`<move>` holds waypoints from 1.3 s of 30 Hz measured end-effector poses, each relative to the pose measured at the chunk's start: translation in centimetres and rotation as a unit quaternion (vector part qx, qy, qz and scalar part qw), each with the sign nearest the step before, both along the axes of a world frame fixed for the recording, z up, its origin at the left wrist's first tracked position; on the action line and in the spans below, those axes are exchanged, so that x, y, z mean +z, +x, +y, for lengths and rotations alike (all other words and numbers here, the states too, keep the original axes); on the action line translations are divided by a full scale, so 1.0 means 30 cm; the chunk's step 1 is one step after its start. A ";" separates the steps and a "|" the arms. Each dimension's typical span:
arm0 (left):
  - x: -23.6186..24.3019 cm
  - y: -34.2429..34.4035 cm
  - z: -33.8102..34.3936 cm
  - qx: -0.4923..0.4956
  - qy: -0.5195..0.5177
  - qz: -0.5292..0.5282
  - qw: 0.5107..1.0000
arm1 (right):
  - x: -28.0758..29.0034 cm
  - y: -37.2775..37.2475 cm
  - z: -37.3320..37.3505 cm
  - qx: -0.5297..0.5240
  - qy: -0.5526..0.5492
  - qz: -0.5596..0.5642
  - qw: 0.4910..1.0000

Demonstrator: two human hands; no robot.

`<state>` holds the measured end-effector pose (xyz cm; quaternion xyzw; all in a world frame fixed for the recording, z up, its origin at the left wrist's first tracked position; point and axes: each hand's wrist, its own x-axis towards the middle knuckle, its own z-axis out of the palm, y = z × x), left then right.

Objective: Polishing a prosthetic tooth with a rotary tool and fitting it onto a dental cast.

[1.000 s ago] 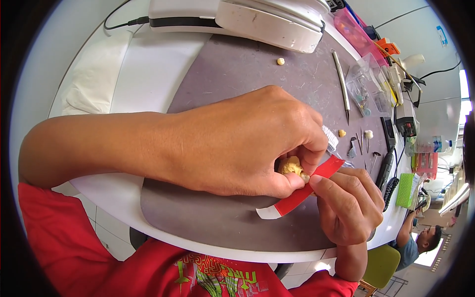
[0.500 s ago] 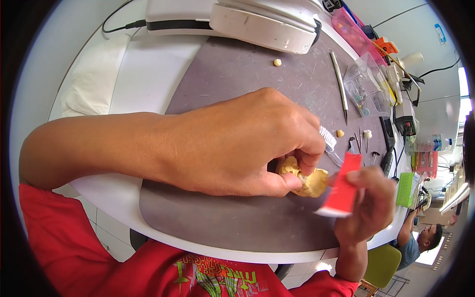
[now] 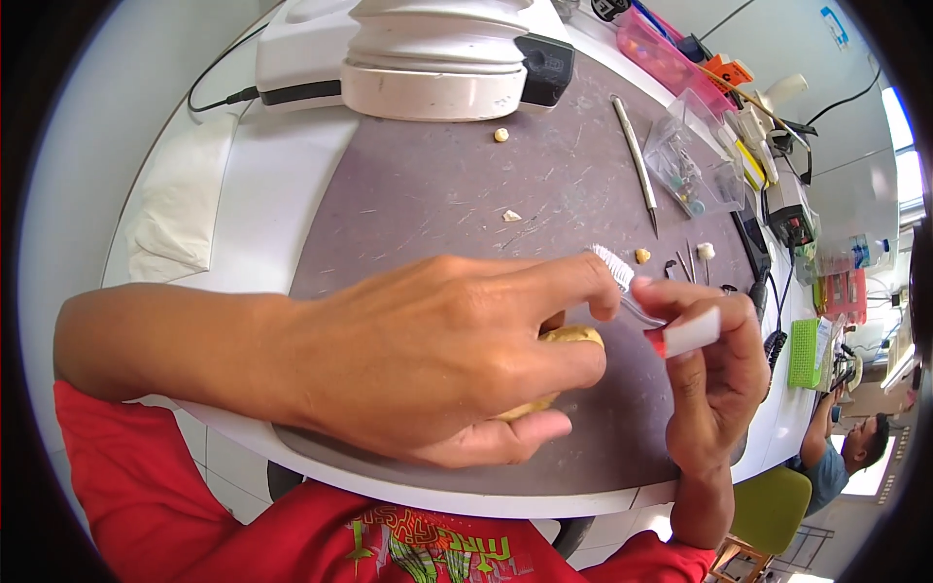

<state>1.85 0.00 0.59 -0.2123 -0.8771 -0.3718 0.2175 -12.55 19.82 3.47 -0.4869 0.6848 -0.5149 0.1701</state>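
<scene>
My left hand [image 3: 437, 355], closed, grips a yellow plaster dental cast [image 3: 573, 336] low over the mat. The cast is mostly hidden under the fingers. My left index finger reaches out toward the right hand. My right hand [image 3: 721, 379], also closed, pinches a small strip of red and white paper [image 3: 692, 333] between thumb and fingers, its white side facing up. A toothbrush [image 3: 622, 277] with white bristles lies on the mat just beyond the two hands, its handle partly covered by the right fingers.
On the grey mat [image 3: 428, 185] lie a pointed metal tool [image 3: 637, 165], a cream crumb [image 3: 501, 135], a flat chip [image 3: 511, 216] and small bits. A clear plastic box [image 3: 695, 160] stands at right, a white machine [image 3: 432, 87] at the back. Someone sits far right [image 3: 831, 462].
My left hand has turned, with the cast tucked deeper under its fingers and the index finger stretched out. The paper in my right hand now looks smaller and shows white. The view has shifted.
</scene>
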 end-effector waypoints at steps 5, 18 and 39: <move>0.006 0.011 0.018 0.033 0.114 -0.071 0.990 | -0.036 -0.002 -0.010 0.068 -0.031 0.066 0.995; -0.008 0.001 -0.014 0.020 0.128 -0.117 0.985 | 0.024 0.035 0.017 0.068 -0.020 0.462 0.884; -0.030 -0.010 -0.009 0.027 0.113 -0.053 0.992 | 0.027 0.094 -0.008 0.042 0.034 0.519 0.853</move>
